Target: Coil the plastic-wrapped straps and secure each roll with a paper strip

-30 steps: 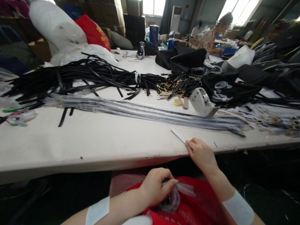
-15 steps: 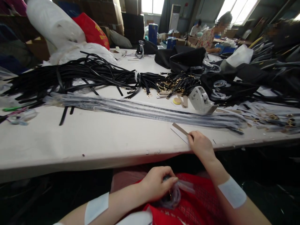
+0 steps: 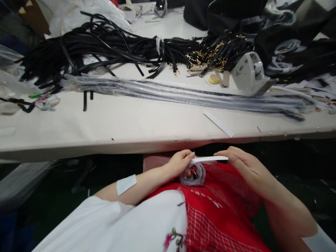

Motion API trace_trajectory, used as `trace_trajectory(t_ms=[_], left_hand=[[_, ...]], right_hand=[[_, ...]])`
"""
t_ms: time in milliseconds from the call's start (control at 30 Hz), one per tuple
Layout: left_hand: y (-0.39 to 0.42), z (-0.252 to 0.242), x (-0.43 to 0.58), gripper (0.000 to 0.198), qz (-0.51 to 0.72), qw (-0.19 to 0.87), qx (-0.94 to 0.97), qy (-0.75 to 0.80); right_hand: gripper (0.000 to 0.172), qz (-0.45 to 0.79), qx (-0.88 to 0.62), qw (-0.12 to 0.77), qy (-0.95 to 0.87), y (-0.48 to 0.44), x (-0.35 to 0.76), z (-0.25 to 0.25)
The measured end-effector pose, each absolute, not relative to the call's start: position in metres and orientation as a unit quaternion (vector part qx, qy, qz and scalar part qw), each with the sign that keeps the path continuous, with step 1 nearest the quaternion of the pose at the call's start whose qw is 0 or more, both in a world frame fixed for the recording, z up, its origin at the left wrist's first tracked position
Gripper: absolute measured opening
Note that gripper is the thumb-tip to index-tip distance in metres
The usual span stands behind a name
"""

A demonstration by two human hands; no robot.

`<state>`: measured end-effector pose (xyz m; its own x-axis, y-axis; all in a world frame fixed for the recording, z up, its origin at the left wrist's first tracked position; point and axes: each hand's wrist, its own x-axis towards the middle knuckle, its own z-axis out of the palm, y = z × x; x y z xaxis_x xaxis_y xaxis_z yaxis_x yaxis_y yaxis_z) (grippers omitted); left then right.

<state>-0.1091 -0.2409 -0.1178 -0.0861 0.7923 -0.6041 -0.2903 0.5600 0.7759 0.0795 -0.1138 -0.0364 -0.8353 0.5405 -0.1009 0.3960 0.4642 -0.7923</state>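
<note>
white strip (image 3: 210, 159) held over red apron (image 3: 220, 199); left hand (image 3: 181, 162) pinches one end and seems to hold wrapped coil (image 3: 194, 181), right hand (image 3: 248, 168) pinches other end. risk: coil may unwind if left grip slackens; strip may crease if squeezed endwise.
</note>
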Motion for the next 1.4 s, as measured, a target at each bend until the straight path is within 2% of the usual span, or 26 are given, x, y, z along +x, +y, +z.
trace_trajectory(t_ms=[233,600,867,967,1100,1167,1267,1400], left_hand=[[-0.243,-0.123,-0.102,0.04,0.431,0.625,0.245,0.603],[-0.248,-0.114,-0.104,0.035,0.409,0.606,0.264,0.629],[-0.251,-0.11,-0.101,0.036,0.41,0.619,0.291,0.603],[-0.251,-0.113,-0.104,0.034,0.417,0.567,0.333,0.627],[-0.251,-0.109,-0.109,0.032,0.403,0.518,0.379,0.653],[-0.251,-0.103,-0.109,0.03,0.391,0.509,0.409,0.649],[-0.249,-0.092,-0.103,0.028,0.36,0.49,0.477,0.635],[-0.248,-0.087,-0.097,0.036,0.321,0.482,0.526,0.623]], right_hand=[[0.019,0.365,-0.323,0.041,-0.872,-0.134,0.088,-0.038],[0.026,0.207,-0.32,-0.008,-0.924,-0.16,0.086,-0.034],[0.024,0.19,-0.263,-0.038,-0.945,-0.173,0.056,-0.06],[0.017,0.208,-0.268,-0.039,-0.94,-0.167,0.052,-0.066],[0.021,0.337,-0.292,-0.028,-0.895,-0.151,0.065,-0.052],[0.023,0.386,-0.309,0.006,-0.869,-0.143,0.07,-0.046],[0.023,0.378,-0.334,0.084,-0.859,-0.137,0.07,-0.047],[0.023,0.361,-0.326,0.116,-0.866,-0.141,0.07,-0.047]])
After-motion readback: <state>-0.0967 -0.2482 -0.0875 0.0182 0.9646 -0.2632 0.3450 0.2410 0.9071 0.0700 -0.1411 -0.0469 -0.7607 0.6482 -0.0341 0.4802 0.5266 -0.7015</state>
